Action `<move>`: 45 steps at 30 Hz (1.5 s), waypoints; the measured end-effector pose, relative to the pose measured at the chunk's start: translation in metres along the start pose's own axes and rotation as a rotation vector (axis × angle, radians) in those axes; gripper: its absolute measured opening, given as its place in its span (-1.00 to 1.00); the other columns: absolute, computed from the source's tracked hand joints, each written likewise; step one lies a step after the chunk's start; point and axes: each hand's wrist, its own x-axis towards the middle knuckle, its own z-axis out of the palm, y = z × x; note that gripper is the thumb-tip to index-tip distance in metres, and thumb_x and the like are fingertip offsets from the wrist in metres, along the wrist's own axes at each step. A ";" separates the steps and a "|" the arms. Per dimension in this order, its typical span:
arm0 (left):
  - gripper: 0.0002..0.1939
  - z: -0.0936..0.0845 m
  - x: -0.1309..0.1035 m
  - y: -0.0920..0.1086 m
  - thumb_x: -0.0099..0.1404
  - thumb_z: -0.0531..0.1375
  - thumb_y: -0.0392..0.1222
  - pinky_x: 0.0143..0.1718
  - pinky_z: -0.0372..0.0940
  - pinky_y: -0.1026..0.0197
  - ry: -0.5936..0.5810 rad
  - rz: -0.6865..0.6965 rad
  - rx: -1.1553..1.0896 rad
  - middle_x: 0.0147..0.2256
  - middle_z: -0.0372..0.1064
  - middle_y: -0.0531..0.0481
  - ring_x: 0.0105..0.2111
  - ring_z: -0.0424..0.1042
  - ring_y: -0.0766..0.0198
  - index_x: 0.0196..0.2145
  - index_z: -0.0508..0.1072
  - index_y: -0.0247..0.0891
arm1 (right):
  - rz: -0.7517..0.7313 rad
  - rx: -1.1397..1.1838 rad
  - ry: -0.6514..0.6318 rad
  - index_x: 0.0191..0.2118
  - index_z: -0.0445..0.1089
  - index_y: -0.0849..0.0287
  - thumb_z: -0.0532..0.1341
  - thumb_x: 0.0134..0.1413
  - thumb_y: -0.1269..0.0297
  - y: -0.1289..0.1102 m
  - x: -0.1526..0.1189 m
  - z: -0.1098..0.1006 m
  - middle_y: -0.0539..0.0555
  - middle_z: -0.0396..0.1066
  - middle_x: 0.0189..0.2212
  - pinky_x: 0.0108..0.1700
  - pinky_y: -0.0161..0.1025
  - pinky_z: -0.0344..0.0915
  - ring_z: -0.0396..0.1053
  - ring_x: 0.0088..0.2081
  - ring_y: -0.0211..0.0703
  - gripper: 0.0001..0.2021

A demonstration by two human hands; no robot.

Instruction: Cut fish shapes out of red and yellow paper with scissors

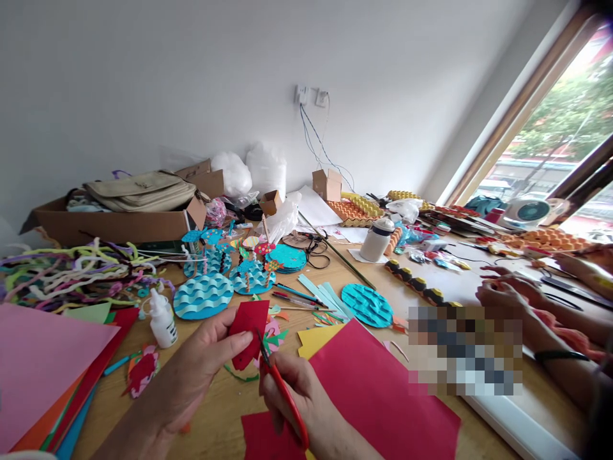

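Note:
Between thumb and fingers, my left hand [218,348] pinches a small piece of red paper [249,324]. My right hand [294,390] grips red-handled scissors [286,397], whose dark blades meet the right edge of that piece. Whether the blades are parted is hard to make out. Under my right wrist lies a larger sheet of red paper [390,390], with a yellow sheet [316,342] partly beneath it. Another red piece [268,437] is near the front edge. Small green and pink scraps [274,338] lie just behind the blades.
A white glue bottle [163,319] stands left of my hands. Coloured paper sheets [43,370] are stacked at front left, with pipe cleaners [76,275] behind. Blue wavy paper discs [204,296], pens [299,299] and a white jar [377,241] sit farther back. Another person's hands [507,294] are at right.

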 end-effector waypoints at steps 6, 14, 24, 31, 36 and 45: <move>-0.70 -0.005 -0.001 -0.001 0.19 0.18 -0.20 -0.20 0.22 0.25 -0.062 -0.030 -0.021 -0.23 0.52 -0.02 -0.24 0.39 0.23 -0.10 0.48 -0.18 | 0.037 -0.011 -0.040 -0.59 0.13 0.18 0.14 -0.23 -0.36 0.003 0.000 -0.006 -0.14 0.08 -0.76 -0.71 -0.47 -0.05 0.07 -0.74 -0.43 -0.40; -0.74 -0.002 0.001 -0.002 0.14 0.21 -0.15 -0.28 0.23 0.22 0.004 0.010 0.041 -0.42 0.50 0.00 -0.40 0.37 0.22 -0.20 0.54 -0.21 | 0.012 0.014 -0.019 -0.58 0.14 0.19 0.13 -0.18 -0.34 0.003 0.001 -0.002 -0.15 0.09 -0.76 -0.71 -0.47 -0.09 0.04 -0.74 -0.45 -0.42; -0.77 0.004 0.000 0.001 0.08 0.25 -0.13 -0.36 0.22 0.23 0.054 0.019 0.042 -0.48 0.49 0.01 -0.45 0.37 0.21 -0.28 0.56 -0.22 | -0.022 -0.068 0.040 -0.60 0.08 0.16 0.09 -0.14 -0.34 -0.007 -0.002 0.003 -0.16 -0.03 -0.73 -0.65 -0.40 -0.18 -0.10 -0.68 -0.43 -0.42; -0.76 0.002 0.000 0.000 0.10 0.24 -0.12 -0.33 0.26 0.21 0.044 -0.011 0.022 -0.46 0.51 -0.01 -0.42 0.41 0.19 -0.26 0.56 -0.23 | -0.065 -0.133 0.042 -0.61 0.04 0.16 0.07 -0.03 -0.26 -0.002 -0.001 0.001 -0.15 -0.11 -0.70 -0.60 -0.37 -0.21 -0.17 -0.62 -0.40 -0.47; -0.82 0.000 0.000 0.002 0.13 0.24 -0.14 -0.25 0.26 0.22 0.013 -0.023 -0.007 -0.37 0.53 -0.01 -0.33 0.42 0.20 -0.30 0.56 -0.21 | -0.066 -0.187 0.050 -0.62 0.04 0.15 0.07 -0.01 -0.21 -0.001 0.000 -0.001 -0.14 -0.12 -0.70 -0.60 -0.37 -0.21 -0.18 -0.61 -0.38 -0.49; -0.80 0.004 0.000 0.004 0.03 0.31 -0.11 -0.32 0.24 0.26 0.112 -0.048 -0.028 -0.47 0.49 0.06 -0.43 0.37 0.27 -0.35 0.55 -0.21 | -0.030 -0.165 0.025 -0.62 0.05 0.16 0.14 0.04 0.04 0.000 0.000 0.000 -0.14 -0.04 -0.71 -0.61 -0.41 -0.15 -0.10 -0.63 -0.40 -0.61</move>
